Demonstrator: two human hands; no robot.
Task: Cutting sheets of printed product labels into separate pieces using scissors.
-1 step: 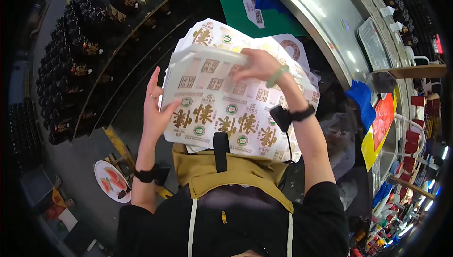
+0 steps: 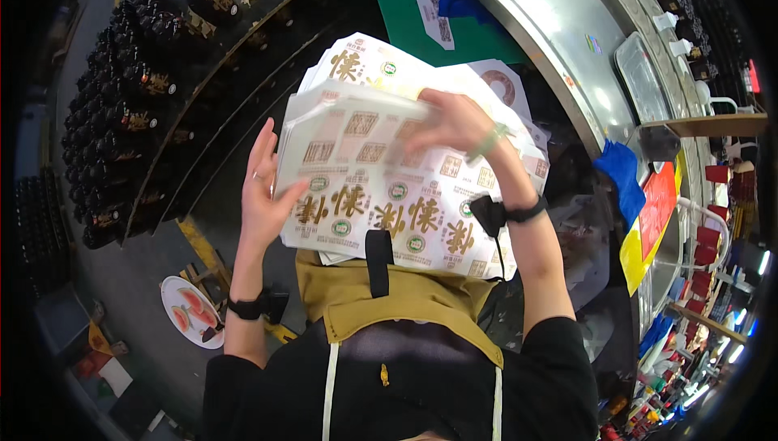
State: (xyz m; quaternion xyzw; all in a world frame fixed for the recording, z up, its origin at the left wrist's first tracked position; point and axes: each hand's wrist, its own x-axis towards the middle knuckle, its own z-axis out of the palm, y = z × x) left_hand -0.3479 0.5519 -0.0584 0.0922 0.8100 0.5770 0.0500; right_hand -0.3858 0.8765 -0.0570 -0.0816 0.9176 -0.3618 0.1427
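A stack of white printed sheets (image 2: 438, 222) with gold characters and small green round marks lies on my lap, over a mustard apron (image 2: 405, 287). On top, a pale translucent sheet (image 2: 356, 109) has its far edge raised and blurred. My right hand (image 2: 462, 121), wearing a pale green bangle, pinches this sheet near its far right part; the fingertips are smeared by motion. At the stack's left edge is my left hand (image 2: 266, 198), fingers stretched upward and thumb apart, the thumb touching the sheets' edge. Each wrist has a black strap.
Dark bottle-like objects (image 2: 121, 125) crowd a curved rack on the left. A metal counter (image 2: 559, 28) curves along the right, with a clear tray (image 2: 643, 76). Blue, red and yellow sheets (image 2: 648, 214) hang beside it. A round watermelon-patterned stool top (image 2: 193, 311) stands at lower left.
My right hand has shifted slightly right and down. The raised edge of the translucent sheet has moved a little; my left hand is nearly in the same place.
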